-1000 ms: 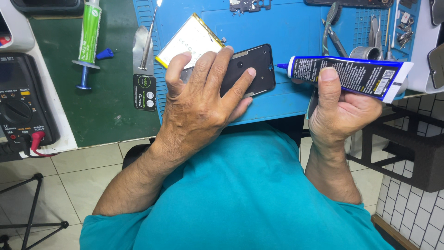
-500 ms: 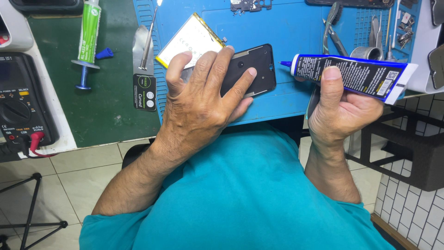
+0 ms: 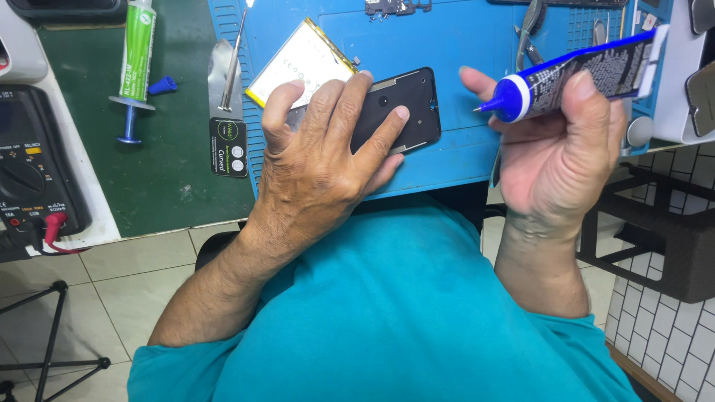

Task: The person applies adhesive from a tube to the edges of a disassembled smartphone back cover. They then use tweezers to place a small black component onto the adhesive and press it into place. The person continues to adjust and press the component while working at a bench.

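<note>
Head view. The left hand (image 3: 320,160) lay palm down on a black phone frame (image 3: 398,112), fingers spread and pressing it flat onto the blue mat (image 3: 454,45) near the desk's front edge; it grasped nothing else. The right hand (image 3: 555,152) was clenched around a blue glue tube (image 3: 588,71), held above the mat with its nozzle tilted down and left, just beside the frame's right end but apart from it. A white battery (image 3: 302,65) lay on the mat, touching the frame's upper left side. Left of the mat, on a green mat (image 3: 179,156), lay a green syringe (image 3: 135,52), a blue cap (image 3: 162,85) and a black card (image 3: 228,147). A multimeter (image 3: 33,171) stood at the far left.
</note>
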